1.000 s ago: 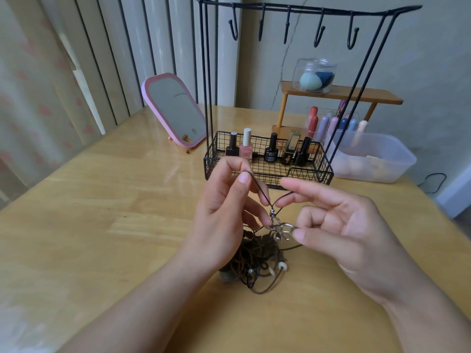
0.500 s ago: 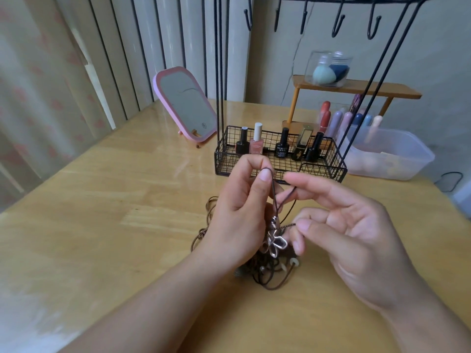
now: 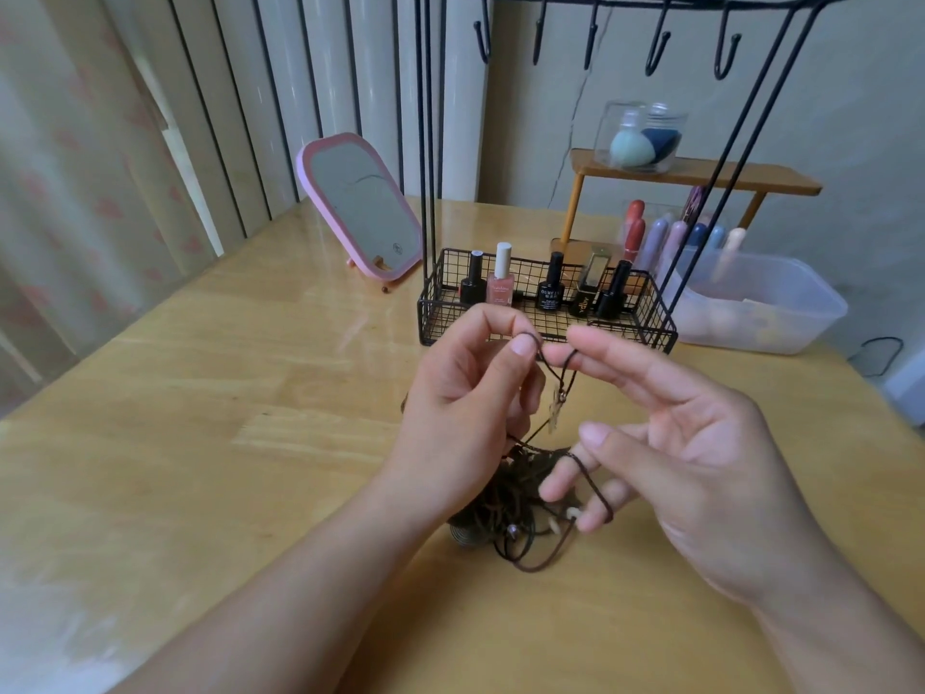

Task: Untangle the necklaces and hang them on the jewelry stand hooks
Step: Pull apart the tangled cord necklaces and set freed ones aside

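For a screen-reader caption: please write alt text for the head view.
Both hands, left hand and right hand, pinch a dark cord lifted from tangled necklaces on a wooden table. Behind, the jewelry stand's hooks hang empty.

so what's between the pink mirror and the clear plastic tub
In the head view, the black wire jewelry stand, its basket holding nail polish bottles, stands between the mirror and tub.

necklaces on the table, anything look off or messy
Yes: the necklaces lie knotted in one dark heap of cords on the table between the hands. One cord, pinched by the left hand and right hand, is lifted. The stand's hooks hang bare.
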Available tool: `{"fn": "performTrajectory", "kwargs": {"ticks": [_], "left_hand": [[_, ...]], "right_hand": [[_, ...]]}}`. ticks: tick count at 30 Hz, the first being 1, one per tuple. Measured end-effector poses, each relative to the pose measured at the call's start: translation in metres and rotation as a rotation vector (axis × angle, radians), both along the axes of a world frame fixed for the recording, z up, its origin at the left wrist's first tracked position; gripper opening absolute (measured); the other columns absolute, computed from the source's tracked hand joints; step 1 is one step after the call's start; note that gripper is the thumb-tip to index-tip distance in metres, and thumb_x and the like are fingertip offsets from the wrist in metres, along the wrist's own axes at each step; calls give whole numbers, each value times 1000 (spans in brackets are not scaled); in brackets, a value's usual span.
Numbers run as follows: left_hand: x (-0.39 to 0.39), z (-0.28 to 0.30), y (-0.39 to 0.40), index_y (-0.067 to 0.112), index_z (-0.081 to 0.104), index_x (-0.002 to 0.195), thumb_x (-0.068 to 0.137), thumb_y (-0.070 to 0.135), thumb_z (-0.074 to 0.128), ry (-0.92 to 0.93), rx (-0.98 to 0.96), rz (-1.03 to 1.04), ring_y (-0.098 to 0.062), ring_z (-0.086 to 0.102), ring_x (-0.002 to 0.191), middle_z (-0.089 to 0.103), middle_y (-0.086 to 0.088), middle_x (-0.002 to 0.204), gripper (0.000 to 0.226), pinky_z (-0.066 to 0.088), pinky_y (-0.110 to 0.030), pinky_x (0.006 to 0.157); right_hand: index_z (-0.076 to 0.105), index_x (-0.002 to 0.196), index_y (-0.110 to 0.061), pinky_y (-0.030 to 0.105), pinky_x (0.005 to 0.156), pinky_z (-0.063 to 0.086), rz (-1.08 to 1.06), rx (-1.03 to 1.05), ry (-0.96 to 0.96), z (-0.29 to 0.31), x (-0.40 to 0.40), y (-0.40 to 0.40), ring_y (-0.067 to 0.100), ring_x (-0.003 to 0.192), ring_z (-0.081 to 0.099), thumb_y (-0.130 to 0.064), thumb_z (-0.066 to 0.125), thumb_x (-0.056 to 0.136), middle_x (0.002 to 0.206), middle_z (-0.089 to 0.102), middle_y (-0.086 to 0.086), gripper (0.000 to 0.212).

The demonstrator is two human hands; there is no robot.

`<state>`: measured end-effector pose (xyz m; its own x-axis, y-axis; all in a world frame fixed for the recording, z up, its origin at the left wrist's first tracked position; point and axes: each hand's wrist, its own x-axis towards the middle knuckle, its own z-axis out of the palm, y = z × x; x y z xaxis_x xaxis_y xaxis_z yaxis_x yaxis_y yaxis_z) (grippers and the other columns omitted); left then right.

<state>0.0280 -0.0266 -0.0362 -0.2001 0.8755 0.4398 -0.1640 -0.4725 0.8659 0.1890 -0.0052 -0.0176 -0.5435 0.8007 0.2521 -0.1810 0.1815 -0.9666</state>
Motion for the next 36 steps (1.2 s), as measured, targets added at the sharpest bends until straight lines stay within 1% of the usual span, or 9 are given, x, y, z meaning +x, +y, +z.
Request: {"fn": "performTrajectory", "kwargs": {"ticks": [5, 8, 12, 17, 20, 23, 27, 30, 36], "left_hand": [[-2, 0, 2, 11, 50, 91, 94, 15, 48, 0, -20, 22, -14, 34, 43, 50, 1, 55, 6, 33, -19, 43], [-5, 0, 2, 10, 53, 90, 94, 14, 49, 43, 3, 58, -14, 38, 43, 52, 1, 55, 7, 34, -17, 46], [-9, 2, 0, 11, 58, 89, 93, 14, 53, 58, 11, 33, -19, 44, 47, 55, -2, 60, 7, 34, -26, 47], [-11, 3, -3, 17, 71, 94, 88, 16, 64, 52, 94, -144, -21, 45, 50, 56, -2, 63, 9, 41, -28, 50], [-7, 7, -6, 12, 74, 95, 86, 22, 70, 133, 143, -194, -17, 52, 58, 63, 6, 68, 14, 45, -28, 57], [-8, 8, -5, 2, 71, 99, 87, 16, 67, 173, 149, -181, -9, 63, 79, 71, 8, 87, 19, 49, -21, 73], [-33, 8, -2, 23, 60, 125, 80, 39, 71, 467, -157, -227, -17, 64, 102, 67, 5, 116, 49, 54, -35, 89], [-48, 7, -3, 27, 63, 119, 77, 33, 82, 808, -290, -281, -15, 66, 93, 67, 6, 110, 47, 56, -39, 85], [-52, 6, -4, 16, 70, 96, 83, 17, 78, 853, -304, -347, -13, 51, 62, 58, 3, 72, 15, 46, -27, 61]], "right_hand": [[60, 126, -36, 33, 49, 57, -111, 119, -133, -6, -2, 1, 26, 65, 74, 15, 70, 78, 123, 66, -18, 71], [58, 130, -36, 20, 58, 55, -226, 291, -225, -7, 2, 6, 10, 70, 68, 7, 79, 73, 121, 66, -23, 74], [55, 135, -32, 28, 60, 51, -344, 409, -193, -7, 5, 12, 12, 86, 54, -4, 86, 70, 123, 65, -22, 77], [52, 134, -32, 33, 75, 53, -454, 489, -170, -14, -2, 14, 20, 97, 62, -19, 81, 66, 124, 63, -10, 75], [61, 118, -31, 35, 72, 58, -418, 391, -59, -17, -8, 12, 20, 84, 69, -8, 85, 72, 108, 66, -1, 56], [64, 97, -16, 32, 58, 56, -415, 239, 151, -13, -12, 8, 18, 64, 67, 9, 69, 83, 86, 68, -2, 29], [64, 83, -15, 26, 49, 47, -338, 99, 316, 10, -7, 5, 19, 60, 58, 4, 60, 85, 76, 65, 2, 20], [66, 80, -20, 26, 53, 44, -236, 88, 353, 33, 0, 6, 20, 61, 52, -2, 55, 86, 74, 62, 4, 21], [62, 82, -22, 24, 47, 18, -221, 106, 294, 69, 23, 20, 9, 36, 32, -10, 52, 89, 52, 48, -2, 18]]}}
